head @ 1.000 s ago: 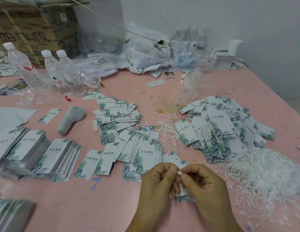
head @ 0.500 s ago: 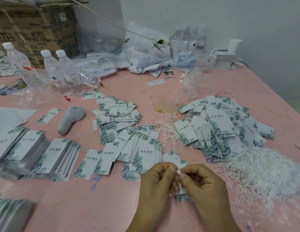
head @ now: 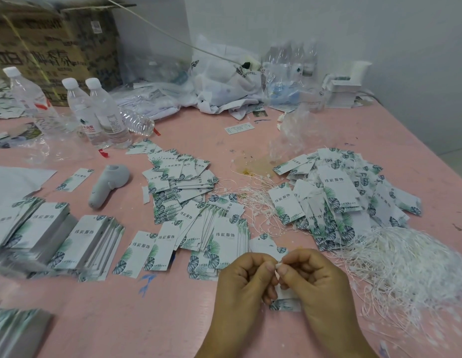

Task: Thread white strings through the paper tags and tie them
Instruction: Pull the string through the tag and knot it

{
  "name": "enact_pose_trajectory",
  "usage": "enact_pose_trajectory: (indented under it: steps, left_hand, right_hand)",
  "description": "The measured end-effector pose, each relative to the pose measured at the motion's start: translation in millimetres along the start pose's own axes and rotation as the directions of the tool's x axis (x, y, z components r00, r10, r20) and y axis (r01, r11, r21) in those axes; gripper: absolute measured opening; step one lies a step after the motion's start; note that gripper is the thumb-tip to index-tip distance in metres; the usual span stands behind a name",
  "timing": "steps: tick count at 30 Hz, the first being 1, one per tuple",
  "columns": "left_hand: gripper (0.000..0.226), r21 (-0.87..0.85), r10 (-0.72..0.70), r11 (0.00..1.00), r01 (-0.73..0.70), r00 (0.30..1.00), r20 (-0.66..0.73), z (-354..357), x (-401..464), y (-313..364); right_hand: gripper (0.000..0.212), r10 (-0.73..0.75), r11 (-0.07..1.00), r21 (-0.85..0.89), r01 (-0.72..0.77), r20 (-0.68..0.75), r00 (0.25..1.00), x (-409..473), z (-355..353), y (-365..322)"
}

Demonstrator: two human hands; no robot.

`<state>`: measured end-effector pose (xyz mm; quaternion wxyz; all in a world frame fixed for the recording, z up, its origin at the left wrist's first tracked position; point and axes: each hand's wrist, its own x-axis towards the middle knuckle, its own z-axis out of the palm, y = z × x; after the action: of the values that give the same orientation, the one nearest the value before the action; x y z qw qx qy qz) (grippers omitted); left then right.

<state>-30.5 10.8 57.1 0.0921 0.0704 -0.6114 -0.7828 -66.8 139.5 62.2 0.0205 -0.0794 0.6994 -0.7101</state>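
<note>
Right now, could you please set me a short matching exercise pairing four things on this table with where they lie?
Things:
1. loose strings
2. water bottles
3. grey gadget
4. tag

Places:
A. far left, upright
B. below the two hands
C. near right, in a heap
D. left of centre, lying flat

Pairs: 1-C, 2-A, 3-D, 4-B

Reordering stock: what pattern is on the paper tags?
White tags with green leaf prints and dark lettering, clearest in the head view.
</note>
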Motion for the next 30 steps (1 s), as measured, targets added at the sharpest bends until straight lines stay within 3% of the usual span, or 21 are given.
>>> enact_pose_trajectory:
  steps: [5, 11, 14, 16, 21, 26, 30]
  left_hand:
    - [0.021, 0.035, 0.030, 0.999, -0.031, 0.999, 0.036, -1, 0, 3]
    - [0.012, 0.019, 0.026, 0.999, -0.027, 0.999, 0.041, -5, 3, 1]
    - [0.016, -0.155, -0.035, 0.987, 0.043, 0.998, 0.053, -9, 6, -1]
    - [0.021, -0.282, -0.052, 0.956, 0.078, 0.994, 0.097, -11, 8, -2]
    - [0.027, -0.583, 0.000, 0.802, 0.126, 0.977, 0.212, -20, 11, 2]
    - [0.010, -0.814, 0.073, 0.528, 0.241, 0.943, 0.326, -27, 11, 12]
    - [0.018, -0.849, 0.015, 0.463, 0.254, 0.956, 0.293, -33, 14, 26]
  right_hand:
    - [0.028, 0.027, 0.995, 0.097, -0.031, 0.045, 0.999, 2, -2, -1]
    - [0.014, 0.061, 0.991, 0.114, -0.075, 0.124, 0.990, 3, -7, -3]
    - [0.033, -0.031, 0.998, -0.059, 0.033, 0.040, 0.999, 3, -13, 0]
    - [0.043, -0.093, 0.961, -0.253, 0.108, 0.071, 0.993, 4, -18, -1]
    - [0.057, 0.090, 0.907, -0.415, 0.067, 0.348, 0.933, 3, -18, -1]
    - [0.058, 0.141, 0.918, -0.392, 0.049, 0.440, 0.887, -1, -6, 0]
    - [0.063, 0.136, 0.935, -0.352, 0.043, 0.468, 0.873, -1, -3, 0]
